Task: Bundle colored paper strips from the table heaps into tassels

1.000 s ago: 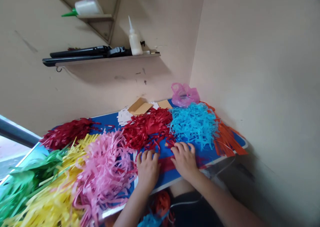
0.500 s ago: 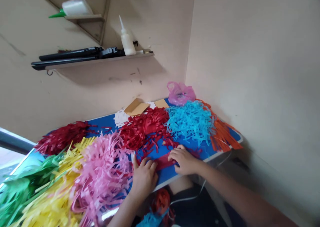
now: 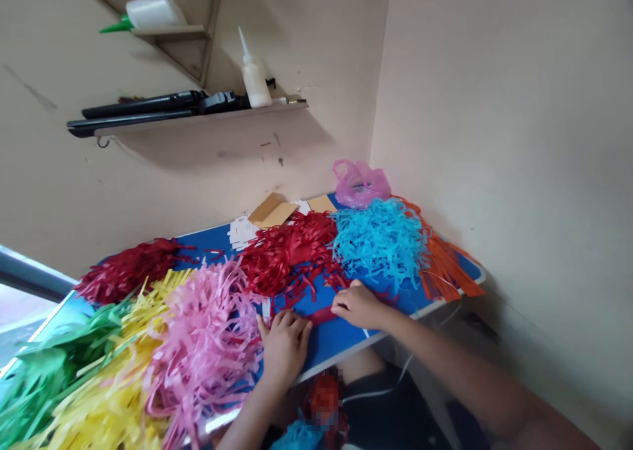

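Note:
A narrow red crepe-paper strip lies along the front of the blue table, stretched between my hands. My left hand presses its curved fingers down on the strip's left part, thumb held apart. On the right part, my right hand has its fingers curled closed over the paper; its fingertips are hidden. Just behind is a red paper-strip pom-pom. Close by my left hand sits a pink pom-pom, and a light-blue one is beyond my right hand.
Yellow strips, green strips and a dark red bundle cover the left side. Orange strips and a pink plastic bag are at the right back. Above, a shelf carries a squeeze bottle.
The red strip between my hands looks narrower than before. My right hand's fingers have drawn closer together over it. My left hand stays in nearly the same place.

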Tool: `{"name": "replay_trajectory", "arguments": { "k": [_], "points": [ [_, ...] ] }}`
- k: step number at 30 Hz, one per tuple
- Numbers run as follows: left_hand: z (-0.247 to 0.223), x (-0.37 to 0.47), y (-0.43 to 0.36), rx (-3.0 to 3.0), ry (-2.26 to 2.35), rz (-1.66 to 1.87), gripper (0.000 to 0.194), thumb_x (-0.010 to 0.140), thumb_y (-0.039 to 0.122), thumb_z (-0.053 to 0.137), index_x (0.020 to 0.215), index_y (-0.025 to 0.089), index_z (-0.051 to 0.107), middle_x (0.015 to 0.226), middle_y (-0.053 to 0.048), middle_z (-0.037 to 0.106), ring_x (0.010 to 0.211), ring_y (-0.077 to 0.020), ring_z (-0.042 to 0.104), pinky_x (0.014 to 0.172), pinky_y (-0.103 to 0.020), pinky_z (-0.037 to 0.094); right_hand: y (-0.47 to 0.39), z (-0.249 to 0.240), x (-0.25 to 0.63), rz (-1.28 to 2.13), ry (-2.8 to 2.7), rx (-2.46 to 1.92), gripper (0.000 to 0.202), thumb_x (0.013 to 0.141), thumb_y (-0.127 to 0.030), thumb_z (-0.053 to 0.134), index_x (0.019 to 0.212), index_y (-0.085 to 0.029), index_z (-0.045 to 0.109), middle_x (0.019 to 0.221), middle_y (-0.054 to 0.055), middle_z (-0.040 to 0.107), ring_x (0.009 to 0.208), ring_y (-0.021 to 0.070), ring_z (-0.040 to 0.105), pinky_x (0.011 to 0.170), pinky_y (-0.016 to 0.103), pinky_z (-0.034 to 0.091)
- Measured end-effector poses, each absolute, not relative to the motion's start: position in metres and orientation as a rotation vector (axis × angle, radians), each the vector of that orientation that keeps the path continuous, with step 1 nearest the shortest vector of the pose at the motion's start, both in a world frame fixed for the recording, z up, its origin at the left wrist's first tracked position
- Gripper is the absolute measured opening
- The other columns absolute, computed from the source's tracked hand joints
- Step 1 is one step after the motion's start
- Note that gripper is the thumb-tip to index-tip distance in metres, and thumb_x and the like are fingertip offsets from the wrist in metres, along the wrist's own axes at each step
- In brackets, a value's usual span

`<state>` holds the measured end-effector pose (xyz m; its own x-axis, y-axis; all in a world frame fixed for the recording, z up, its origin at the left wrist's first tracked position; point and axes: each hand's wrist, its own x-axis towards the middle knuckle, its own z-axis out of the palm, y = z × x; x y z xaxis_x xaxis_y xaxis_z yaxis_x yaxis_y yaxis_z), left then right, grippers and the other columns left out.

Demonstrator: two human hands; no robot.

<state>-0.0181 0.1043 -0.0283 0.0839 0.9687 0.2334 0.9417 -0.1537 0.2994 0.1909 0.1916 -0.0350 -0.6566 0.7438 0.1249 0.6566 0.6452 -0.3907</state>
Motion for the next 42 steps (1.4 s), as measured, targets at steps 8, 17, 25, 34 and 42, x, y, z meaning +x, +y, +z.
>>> {"name": "replay_trajectory", "arguments": {
  "k": [8,17,25,34,42],
  "points": [
    [-0.018,-0.015,0.117,2.198,2.104,0.508,0.026,0.089,0.03,0.055,0.071,0.022,0.072,0.085,-0.005,0.072,0.101,-0.0289,0.06,0.106,-0.068,0.021,0.194,-0.028,0.172,0.371,-2.592,-1.357,0.021,0.089,-0.029,0.058,0.073,-0.02,0.068,0.072,0.002,0.073,0.072,0.0185,0.066,0.075,0.031,0.034],
    [-0.014,-0.017,0.123,2.308,2.093,0.477,0.013,0.085,0.026,0.061,0.093,0.025,0.072,0.095,-0.005,0.071,0.103,-0.0284,0.059,0.105,-0.063,0.026,0.188,-0.016,0.179,0.216,-2.522,-1.418,0.014,0.086,-0.034,0.067,0.085,-0.019,0.068,0.088,0.006,0.072,0.085,0.0224,0.062,0.083,0.036,0.034],
    [-0.008,-0.01,0.112,2.666,1.859,0.49,0.011,0.085,0.029,0.064,0.091,0.029,0.073,0.102,-0.002,0.071,0.115,-0.0285,0.054,0.115,-0.066,-0.005,0.179,-0.034,0.189,0.016,-2.68,-0.869,0.017,0.097,-0.025,0.054,0.088,-0.022,0.068,0.092,0.002,0.07,0.097,0.02,0.053,0.099,0.043,0.026],
    [-0.025,-0.008,0.108,2.693,1.918,0.607,0.021,0.091,0.023,0.055,0.082,0.028,0.073,0.086,-0.001,0.074,0.102,-0.025,0.06,0.113,-0.06,0.015,0.172,-0.029,0.178,0.012,-2.658,-0.889,0.012,0.093,-0.03,0.06,0.092,-0.021,0.068,0.094,0.005,0.069,0.097,0.0232,0.052,0.095,0.044,0.027],
    [-0.026,-0.031,0.099,2.487,1.877,0.565,0.022,0.094,0.027,0.052,0.09,0.031,0.073,0.093,0.0,0.075,0.099,-0.0241,0.062,0.109,-0.056,0.021,0.188,-0.047,0.205,0.225,-2.597,-1.005,0.016,0.092,-0.034,0.064,0.081,-0.024,0.071,0.092,-0.001,0.071,0.092,0.0177,0.056,0.089,0.038,0.029]
  ]
}}
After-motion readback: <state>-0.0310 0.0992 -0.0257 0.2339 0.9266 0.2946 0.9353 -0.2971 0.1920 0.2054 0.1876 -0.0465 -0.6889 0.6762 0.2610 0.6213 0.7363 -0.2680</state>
